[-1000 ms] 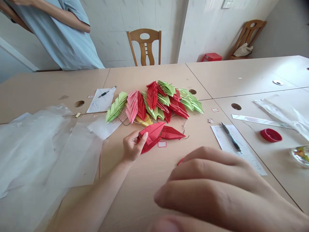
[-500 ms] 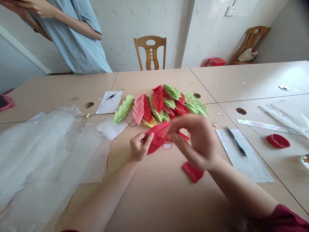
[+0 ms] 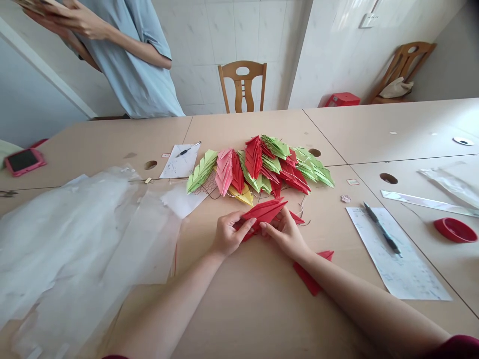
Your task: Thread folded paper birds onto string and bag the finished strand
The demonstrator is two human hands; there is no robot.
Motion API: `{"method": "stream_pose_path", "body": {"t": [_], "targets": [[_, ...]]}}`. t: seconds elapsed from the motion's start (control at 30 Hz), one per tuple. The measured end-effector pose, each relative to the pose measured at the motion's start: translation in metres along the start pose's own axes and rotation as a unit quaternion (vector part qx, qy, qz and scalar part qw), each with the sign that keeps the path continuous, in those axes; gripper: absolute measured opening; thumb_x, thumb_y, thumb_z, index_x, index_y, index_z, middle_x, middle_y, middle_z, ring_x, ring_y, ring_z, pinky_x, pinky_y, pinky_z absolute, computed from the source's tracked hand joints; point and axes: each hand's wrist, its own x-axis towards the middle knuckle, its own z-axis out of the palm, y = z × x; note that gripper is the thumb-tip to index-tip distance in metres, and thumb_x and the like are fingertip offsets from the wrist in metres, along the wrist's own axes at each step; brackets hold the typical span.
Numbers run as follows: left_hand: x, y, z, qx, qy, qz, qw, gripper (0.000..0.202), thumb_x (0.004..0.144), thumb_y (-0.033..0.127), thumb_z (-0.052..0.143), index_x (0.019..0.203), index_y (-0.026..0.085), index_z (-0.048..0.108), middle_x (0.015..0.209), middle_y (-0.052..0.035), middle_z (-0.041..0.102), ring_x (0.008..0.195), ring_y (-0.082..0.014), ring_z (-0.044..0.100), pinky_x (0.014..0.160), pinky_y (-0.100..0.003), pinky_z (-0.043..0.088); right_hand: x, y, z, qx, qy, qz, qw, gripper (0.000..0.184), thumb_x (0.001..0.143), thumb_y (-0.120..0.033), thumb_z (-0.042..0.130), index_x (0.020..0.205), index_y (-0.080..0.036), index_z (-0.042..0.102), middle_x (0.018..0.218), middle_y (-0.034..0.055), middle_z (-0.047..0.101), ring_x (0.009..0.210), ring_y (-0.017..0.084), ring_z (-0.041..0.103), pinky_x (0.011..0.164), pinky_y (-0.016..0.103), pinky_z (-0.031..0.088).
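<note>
Between my two hands is a piece of folded red paper point(image 3: 264, 211), held just above the table. My left hand point(image 3: 231, 230) pinches its left end, thumb on the near side. At its right end my right hand point(image 3: 286, 232) grips it with thumb and fingers. Another folded red paper piece point(image 3: 310, 277) lies on the table, partly covered by my right forearm. Beyond my hands rests a heap of pleated paper leaves: a green one point(image 3: 202, 172), a pink one point(image 3: 224, 171), several red ones point(image 3: 254, 156) and a yellow piece point(image 3: 244, 195). Thin strings trail from the heap.
Translucent plastic sheets point(image 3: 71, 239) cover the table's left side. At right lie a paper with writing point(image 3: 411, 271), a pen point(image 3: 381, 229), a red tape ring point(image 3: 455, 230) and a clear strip point(image 3: 426, 203). Across the table stand a person in light blue point(image 3: 149, 75) and a wooden chair point(image 3: 243, 82).
My right hand has come down from above the red paper and now grips its right end. The paper appears narrower and more closed up. The view has shifted slightly.
</note>
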Motion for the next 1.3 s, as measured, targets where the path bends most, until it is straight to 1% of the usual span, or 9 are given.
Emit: {"method": "stream_pose_path", "body": {"t": [0.27, 0.53, 0.63, 0.73, 0.83, 0.9, 1.03, 1.17, 1.3], "targets": [[0.002, -0.003, -0.004, 0.051, -0.087, -0.015, 0.995, 0.020, 0.085, 0.032, 0.062, 0.078, 0.014, 0.066, 0.068, -0.0028, 0.064, 0.061, -0.0128, 0.057, 0.056, -0.022, 0.045, 0.001, -0.005, -0.006, -0.149, -0.055, 0.020, 0.987, 0.030, 0.086, -0.042, 0.063, 0.070, -0.016, 0.064, 0.066, 0.0045, 0.067, 0.061, 0.016, 0.060, 0.058, 0.027, 0.047], [0.002, 0.002, -0.009, 0.023, -0.110, -0.041, 0.993, 0.025, 0.085, 0.036, 0.061, 0.075, 0.013, 0.065, 0.068, -0.0016, 0.059, 0.064, -0.0130, 0.054, 0.059, -0.023, 0.041, 0.000, -0.002, -0.003, -0.130, -0.058, 0.005, 0.990, 0.026, 0.085, -0.042, 0.064, 0.079, -0.017, 0.064, 0.067, 0.0027, 0.066, 0.060, 0.016, 0.059, 0.056, 0.026, 0.046], [0.001, -0.001, -0.011, -0.028, -0.096, -0.060, 0.993, 0.041, 0.093, 0.042, 0.048, 0.065, 0.014, 0.059, 0.060, 0.0005, 0.052, 0.056, -0.0108, 0.047, 0.054, -0.023, 0.036, -0.002, 0.002, -0.004, -0.118, -0.048, -0.006, 0.992, 0.025, 0.085, -0.042, 0.064, 0.086, -0.017, 0.064, 0.074, 0.0044, 0.068, 0.065, 0.017, 0.061, 0.059, 0.028, 0.048], [-0.001, -0.004, -0.011, -0.041, -0.062, -0.057, 0.996, 0.048, 0.098, 0.046, 0.033, 0.080, 0.014, 0.064, 0.065, -0.0010, 0.056, 0.058, -0.0123, 0.049, 0.055, -0.024, 0.038, -0.004, 0.005, -0.005, -0.098, -0.012, -0.015, 0.995, 0.024, 0.084, -0.041, 0.065, 0.087, -0.017, 0.064, 0.077, 0.0055, 0.069, 0.067, 0.018, 0.062, 0.060, 0.029, 0.050], [0.000, -0.002, -0.011, 0.043, -0.056, -0.031, 0.997, 0.048, 0.100, 0.043, 0.026, 0.106, 0.015, 0.064, 0.067, -0.0021, 0.060, 0.066, -0.0155, 0.057, 0.062, -0.026, 0.043, -0.005, 0.003, -0.005, -0.060, 0.038, -0.021, 0.997, 0.024, 0.084, -0.042, 0.066, 0.088, -0.018, 0.062, 0.078, 0.0053, 0.069, 0.068, 0.018, 0.063, 0.061, 0.029, 0.051], [0.001, 0.002, -0.013, 0.156, -0.063, 0.028, 0.985, 0.043, 0.099, 0.042, 0.030, 0.115, 0.017, 0.061, 0.082, -0.0055, 0.067, 0.082, -0.0193, 0.062, 0.074, -0.031, 0.045, -0.004, 0.001, -0.005, -0.056, 0.068, -0.024, 0.996, 0.025, 0.084, -0.042, 0.066, 0.089, -0.018, 0.062, 0.081, 0.0055, 0.069, 0.069, 0.018, 0.062, 0.061, 0.028, 0.050], [0.004, 0.007, -0.020, 0.376, -0.095, 0.141, 0.911, 0.052, 0.084, 0.053, 0.056, 0.125, 0.020, 0.058, 0.122, -0.0094, 0.063, 0.107, -0.0296, 0.056, 0.093, -0.043, 0.039, -0.002, -0.002, -0.007, -0.073, 0.103, -0.027, 0.992, 0.025, 0.084, -0.043, 0.065, 0.086, -0.018, 0.062, 0.077, 0.0034, 0.066, 0.064, 0.016, 0.057, 0.057, 0.026, 0.047], [0.005, 0.002, -0.023, 0.417, -0.112, 0.151, 0.889, 0.058, 0.080, 0.054, 0.061, 0.127, 0.020, 0.054, 0.121, -0.0095, 0.062, 0.111, -0.0302, 0.053, 0.098, -0.046, 0.036, -0.002, -0.003, -0.008, -0.075, 0.114, -0.031, 0.990, 0.026, 0.084, -0.042, 0.065, 0.080, -0.018, 0.059, 0.071, 0.0012, 0.062, 0.061, 0.014, 0.052, 0.055, 0.025, 0.043], [0.007, 0.000, -0.027, 0.385, -0.103, 0.132, 0.907, 0.045, 0.084, 0.030, 0.055, 0.128, 0.021, 0.051, 0.119, -0.0080, 0.061, 0.110, -0.0269, 0.054, 0.098, -0.042, 0.038, -0.003, -0.005, -0.007, -0.054, 0.113, -0.037, 0.991, 0.026, 0.086, -0.042, 0.063, 0.079, -0.018, 0.057, 0.070, 0.0003, 0.059, 0.060, 0.013, 0.050, 0.057, 0.025, 0.042]]}}
